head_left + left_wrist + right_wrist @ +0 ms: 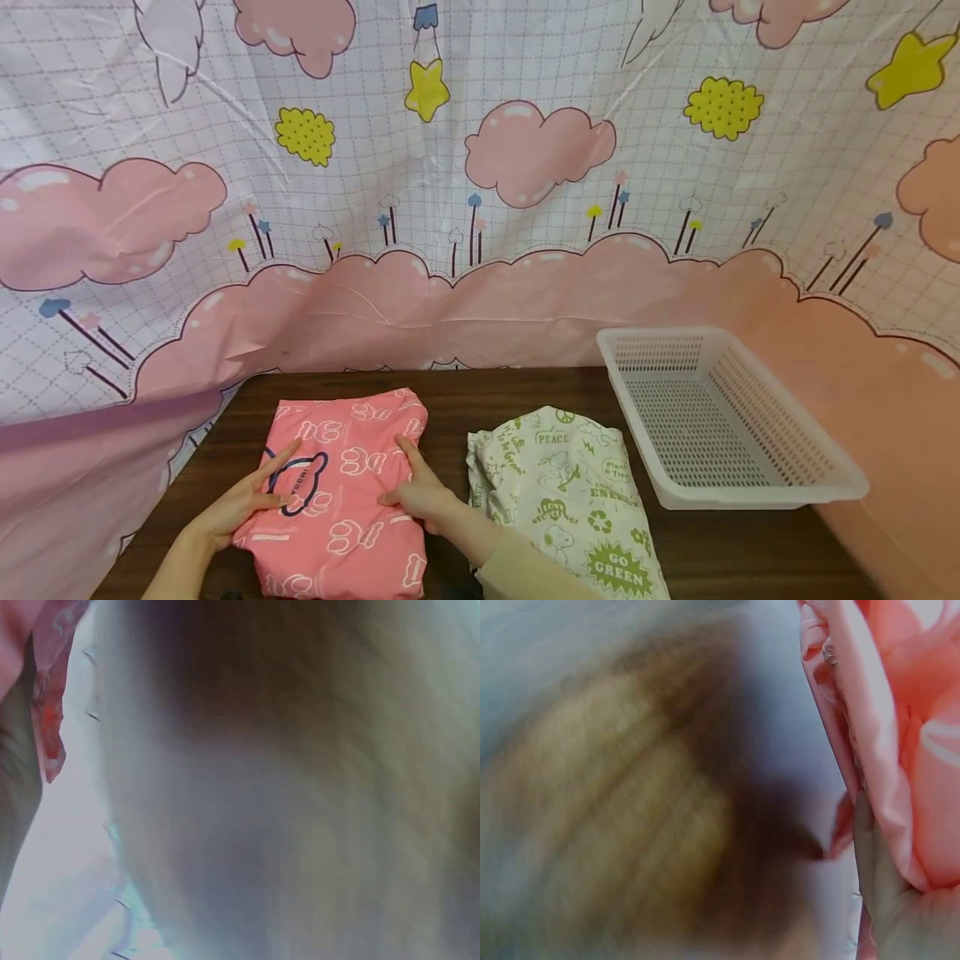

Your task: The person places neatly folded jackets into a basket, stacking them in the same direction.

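Observation:
A pink folded garment (360,500) with white bow-like prints and a dark blue bear outline lies on the left of the table in the head view. My left hand (232,504) grips its left side, thumb and a long finger on the upper face. From the opposite side my right hand (427,492) holds the same bundle, its thumb pressed on top. Some fingers of both hands are hidden by the cloth. In the right wrist view, fingers (881,877) run along a fold of the pink cloth. The left wrist view is mostly blurred, with a pink corner at its upper left.
Right of the bundle lies a white folded cloth (570,500) with green prints. A white perforated plastic basket (660,492) stands at the right of the dark wooden table (525,387). A printed curtain (420,325) hangs behind and along both sides.

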A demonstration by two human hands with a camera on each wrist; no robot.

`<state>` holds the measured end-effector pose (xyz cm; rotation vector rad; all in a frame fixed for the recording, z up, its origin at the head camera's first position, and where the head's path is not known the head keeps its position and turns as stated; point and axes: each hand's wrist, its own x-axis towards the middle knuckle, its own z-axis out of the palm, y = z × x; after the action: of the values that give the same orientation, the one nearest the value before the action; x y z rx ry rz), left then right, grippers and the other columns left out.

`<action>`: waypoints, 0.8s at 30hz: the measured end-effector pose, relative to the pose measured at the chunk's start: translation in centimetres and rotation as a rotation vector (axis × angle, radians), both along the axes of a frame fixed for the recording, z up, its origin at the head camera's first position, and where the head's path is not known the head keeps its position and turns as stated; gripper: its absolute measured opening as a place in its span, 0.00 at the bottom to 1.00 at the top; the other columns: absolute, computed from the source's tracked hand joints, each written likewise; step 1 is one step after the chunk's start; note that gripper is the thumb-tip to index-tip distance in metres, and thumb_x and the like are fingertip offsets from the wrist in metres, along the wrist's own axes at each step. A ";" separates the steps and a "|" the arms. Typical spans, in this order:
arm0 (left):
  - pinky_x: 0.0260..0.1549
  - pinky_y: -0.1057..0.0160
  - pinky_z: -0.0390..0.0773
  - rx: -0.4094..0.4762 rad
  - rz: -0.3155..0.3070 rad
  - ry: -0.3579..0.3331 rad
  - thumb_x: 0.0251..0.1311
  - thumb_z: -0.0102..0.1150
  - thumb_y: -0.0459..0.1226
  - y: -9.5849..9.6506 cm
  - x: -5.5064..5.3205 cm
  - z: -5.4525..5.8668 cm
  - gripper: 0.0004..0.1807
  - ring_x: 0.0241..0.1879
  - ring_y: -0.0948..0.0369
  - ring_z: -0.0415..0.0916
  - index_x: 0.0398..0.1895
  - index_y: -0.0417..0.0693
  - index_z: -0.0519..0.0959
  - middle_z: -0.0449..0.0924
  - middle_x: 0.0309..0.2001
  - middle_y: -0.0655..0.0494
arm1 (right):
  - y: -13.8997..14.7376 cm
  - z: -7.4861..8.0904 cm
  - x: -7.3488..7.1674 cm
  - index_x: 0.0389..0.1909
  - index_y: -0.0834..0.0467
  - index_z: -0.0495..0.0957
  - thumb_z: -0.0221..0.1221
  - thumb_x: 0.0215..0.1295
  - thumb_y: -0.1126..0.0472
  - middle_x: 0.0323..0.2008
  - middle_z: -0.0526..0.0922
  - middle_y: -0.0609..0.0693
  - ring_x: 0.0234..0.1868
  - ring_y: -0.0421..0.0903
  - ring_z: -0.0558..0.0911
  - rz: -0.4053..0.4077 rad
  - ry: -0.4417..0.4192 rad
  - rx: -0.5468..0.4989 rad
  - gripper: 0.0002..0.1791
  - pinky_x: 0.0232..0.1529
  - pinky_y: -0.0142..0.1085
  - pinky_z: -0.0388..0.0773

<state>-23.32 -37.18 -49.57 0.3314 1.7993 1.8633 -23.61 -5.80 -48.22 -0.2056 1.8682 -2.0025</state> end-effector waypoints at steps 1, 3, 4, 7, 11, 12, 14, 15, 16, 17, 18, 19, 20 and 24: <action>0.44 0.50 0.81 0.007 -0.001 0.011 0.72 0.44 0.28 0.4 -0.1 0.5 0.43 0.47 0.46 0.81 0.77 0.75 0.40 0.12 0.72 0.33 | 0.5 0.4 0.0 0.75 0.48 0.55 0.64 0.50 0.79 0.68 0.58 0.65 0.51 0.53 0.75 0.003 0.008 -0.006 0.52 0.44 0.46 0.81; 0.43 0.49 0.81 0.023 -0.017 0.049 0.72 0.43 0.27 1.3 -0.3 1.6 0.43 0.47 0.46 0.81 0.78 0.74 0.39 0.18 0.73 0.31 | 1.6 1.5 -0.1 0.76 0.47 0.54 0.63 0.51 0.79 0.68 0.59 0.65 0.49 0.53 0.76 0.002 0.024 -0.015 0.53 0.42 0.45 0.81; 0.43 0.49 0.81 0.024 -0.026 0.077 0.72 0.43 0.27 1.9 -0.5 2.3 0.43 0.47 0.46 0.81 0.78 0.73 0.38 0.21 0.73 0.32 | 2.2 2.0 -0.1 0.76 0.46 0.54 0.63 0.51 0.79 0.68 0.59 0.65 0.48 0.52 0.77 0.002 0.031 -0.024 0.53 0.42 0.44 0.81; 0.40 0.48 0.81 0.045 -0.057 0.124 0.72 0.43 0.27 4.1 -1.1 4.3 0.43 0.45 0.44 0.82 0.78 0.73 0.39 0.46 0.72 0.35 | 4.6 3.7 -0.5 0.77 0.43 0.52 0.63 0.53 0.78 0.70 0.56 0.65 0.50 0.53 0.77 0.008 0.047 -0.040 0.54 0.43 0.43 0.80; 0.38 0.48 0.81 0.077 -0.087 0.137 0.73 0.44 0.29 7.8 -2.1 7.0 0.42 0.43 0.44 0.83 0.78 0.74 0.41 0.71 0.58 0.46 | 8.5 6.0 -1.2 0.77 0.39 0.49 0.63 0.57 0.75 0.71 0.53 0.65 0.50 0.53 0.78 0.019 0.066 -0.027 0.53 0.43 0.42 0.80; 0.38 0.48 0.81 0.085 -0.090 0.139 0.73 0.45 0.29 8.9 -2.4 7.6 0.42 0.43 0.45 0.84 0.78 0.74 0.41 0.71 0.57 0.47 | 9.5 6.6 -1.3 0.77 0.39 0.48 0.62 0.57 0.74 0.70 0.53 0.66 0.49 0.53 0.78 0.016 0.074 -0.017 0.53 0.43 0.42 0.80; 0.39 0.48 0.81 0.092 -0.087 0.143 0.72 0.46 0.30 10.9 -2.8 8.7 0.42 0.43 0.46 0.84 0.78 0.74 0.42 0.72 0.55 0.45 | 11.6 7.8 -1.5 0.77 0.37 0.47 0.61 0.59 0.73 0.69 0.54 0.66 0.46 0.53 0.80 0.013 0.068 -0.006 0.53 0.42 0.43 0.81; 0.39 0.48 0.81 0.094 -0.081 0.146 0.72 0.47 0.30 12.0 -3.0 9.2 0.42 0.43 0.47 0.84 0.78 0.74 0.42 0.71 0.55 0.44 | 12.6 8.4 -1.5 0.77 0.36 0.47 0.61 0.59 0.73 0.69 0.55 0.66 0.45 0.52 0.81 0.006 0.075 0.006 0.52 0.42 0.42 0.81; 0.39 0.49 0.81 0.096 -0.078 0.156 0.72 0.48 0.30 13.1 -3.3 9.6 0.42 0.43 0.47 0.84 0.78 0.74 0.42 0.70 0.57 0.43 | 13.7 9.0 -1.6 0.77 0.36 0.47 0.61 0.59 0.72 0.69 0.55 0.67 0.44 0.51 0.81 -0.001 0.081 0.014 0.52 0.42 0.41 0.81; 0.38 0.49 0.81 0.097 -0.071 0.164 0.71 0.49 0.31 14.2 -3.6 10.0 0.42 0.42 0.48 0.84 0.78 0.74 0.43 0.69 0.58 0.42 | 14.8 9.7 -1.6 0.77 0.36 0.47 0.61 0.59 0.72 0.68 0.55 0.67 0.43 0.51 0.81 -0.007 0.083 0.021 0.52 0.41 0.41 0.81; 0.38 0.49 0.81 0.096 -0.066 0.173 0.71 0.50 0.31 15.4 -3.8 10.3 0.42 0.42 0.49 0.84 0.78 0.74 0.44 0.67 0.59 0.41 | 15.9 10.4 -1.5 0.77 0.35 0.46 0.61 0.60 0.72 0.68 0.56 0.67 0.42 0.51 0.82 -0.012 0.085 0.033 0.52 0.41 0.41 0.81; 0.38 0.50 0.82 0.097 -0.061 0.181 0.71 0.51 0.31 16.5 -4.1 10.7 0.42 0.42 0.49 0.84 0.78 0.73 0.44 0.66 0.60 0.39 | 16.9 11.0 -1.5 0.77 0.35 0.46 0.61 0.60 0.72 0.68 0.56 0.67 0.42 0.50 0.82 -0.017 0.088 0.041 0.52 0.41 0.41 0.81; 0.38 0.51 0.82 0.101 -0.059 0.188 0.70 0.51 0.31 17.6 -4.4 11.0 0.42 0.41 0.50 0.85 0.78 0.73 0.45 0.64 0.62 0.38 | 18.0 11.5 -1.5 0.77 0.36 0.46 0.61 0.60 0.72 0.67 0.57 0.67 0.42 0.50 0.82 -0.021 0.093 0.050 0.52 0.41 0.40 0.81; 0.38 0.54 0.82 0.126 -0.074 0.215 0.70 0.51 0.30 22.0 -5.7 11.8 0.43 0.42 0.54 0.84 0.78 0.72 0.45 0.58 0.67 0.35 | 22.2 13.4 -1.7 0.78 0.36 0.42 0.60 0.63 0.70 0.66 0.58 0.69 0.40 0.49 0.83 -0.028 0.113 0.101 0.52 0.40 0.41 0.82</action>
<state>-29.05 -15.17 -37.73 0.6583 1.7820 1.9555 -25.28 16.42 -34.82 -0.2704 2.0468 -1.9449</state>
